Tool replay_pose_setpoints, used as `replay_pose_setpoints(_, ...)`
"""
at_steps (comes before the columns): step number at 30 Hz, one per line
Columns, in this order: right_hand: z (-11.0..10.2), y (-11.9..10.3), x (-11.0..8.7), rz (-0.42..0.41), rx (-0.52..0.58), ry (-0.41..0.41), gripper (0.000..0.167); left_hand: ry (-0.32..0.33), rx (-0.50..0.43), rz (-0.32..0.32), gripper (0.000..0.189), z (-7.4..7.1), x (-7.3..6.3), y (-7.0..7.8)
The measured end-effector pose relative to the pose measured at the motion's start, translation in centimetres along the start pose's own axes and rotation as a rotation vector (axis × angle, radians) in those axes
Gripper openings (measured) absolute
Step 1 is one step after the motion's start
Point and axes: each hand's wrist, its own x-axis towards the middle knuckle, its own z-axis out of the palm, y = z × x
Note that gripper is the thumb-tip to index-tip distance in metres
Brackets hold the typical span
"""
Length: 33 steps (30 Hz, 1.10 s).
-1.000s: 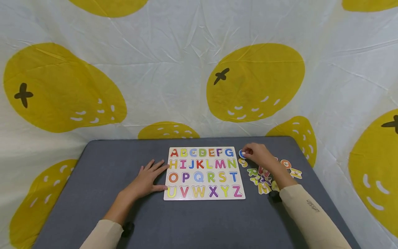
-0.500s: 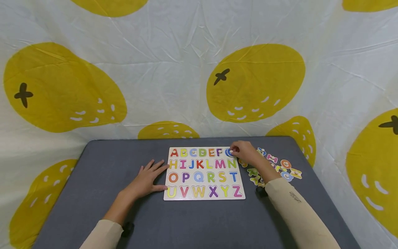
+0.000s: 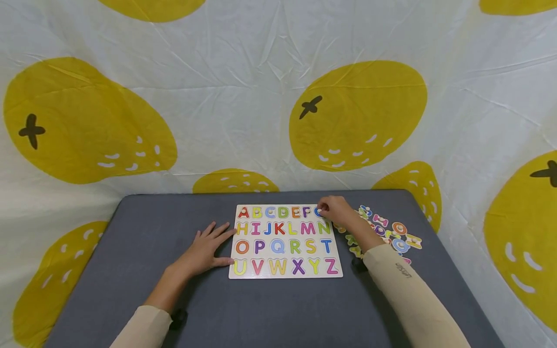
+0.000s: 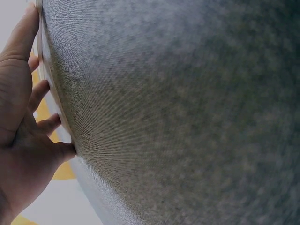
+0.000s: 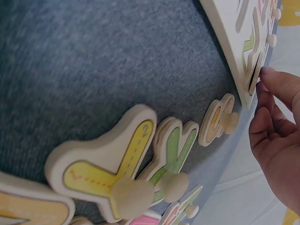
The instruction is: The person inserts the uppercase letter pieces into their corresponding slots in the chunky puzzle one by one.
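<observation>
A letter puzzle board (image 3: 267,256) lies on the grey table. My left hand (image 3: 204,251) rests flat with fingers spread, its fingertips at the board's left edge; the left wrist view shows the thumb and fingers (image 4: 28,37) along that edge. Over the top right corner, my right hand (image 3: 340,211) pinches a blue round letter piece, likely the G (image 3: 317,212), by its knob. In the right wrist view this piece (image 5: 253,77) stands tilted at the board, edge on. Knobbed pieces A to F sit in the top row; the lower rows show printed letters without knobs.
Loose knobbed letters lie right of the board, partly under my right forearm: an orange O (image 3: 399,228), a light blue round letter (image 3: 400,245), a pink piece (image 3: 380,220). A yellow Y (image 5: 93,176) and an orange S (image 5: 213,122) show up close. A lemon-print curtain (image 3: 243,121) hangs behind.
My right hand has carried the blue letter piece left, from the table beside the board onto the board's top right corner. The left hand has stayed in place.
</observation>
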Motion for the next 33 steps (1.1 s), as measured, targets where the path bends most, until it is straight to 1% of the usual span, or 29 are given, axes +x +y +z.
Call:
replay_pose_setpoints(5,0.2,-0.2,0.0,0.033,-0.015,-0.008,0.011,-0.005,0.0,0.0,0.09,0.0,-0.1,0.1)
replay_pose_setpoints(10,0.4,-0.5,0.0,0.102,0.029,-0.009,0.014,-0.005,-0.002,-0.005,0.09,0.0,-0.1,0.0)
replay_pose_setpoints(12,0.5,-0.5,0.0,0.131,0.051,-0.008,0.014,0.004,0.0,0.004,0.09,-0.1,-0.1,0.0)
replay_pose_setpoints(16,0.8,-0.4,0.0,0.158,0.069,-0.008,0.013,0.008,-0.009,0.01,0.09,-0.1,-0.1,0.1)
replay_pose_setpoints(20,1.0,-0.1,0.0,0.152,0.073,-0.008,0.012,0.004,-0.008,0.003,0.09,0.0,-0.1,0.1)
replay_pose_setpoints(24,0.8,0.1,-0.3,0.141,0.076,-0.004,0.016,0.008,-0.006,0.007,0.089,0.0,-0.1,0.1)
replay_pose_setpoints(27,0.3,0.2,-0.9,0.111,0.085,0.014,0.02,0.011,-0.004,0.007,0.089,0.0,-0.1,0.1)
replay_pose_setpoints(33,-1.3,0.8,-2.5,0.039,0.07,0.074,0.021,0.008,0.002,0.0,0.09,0.0,-0.1,0.0)
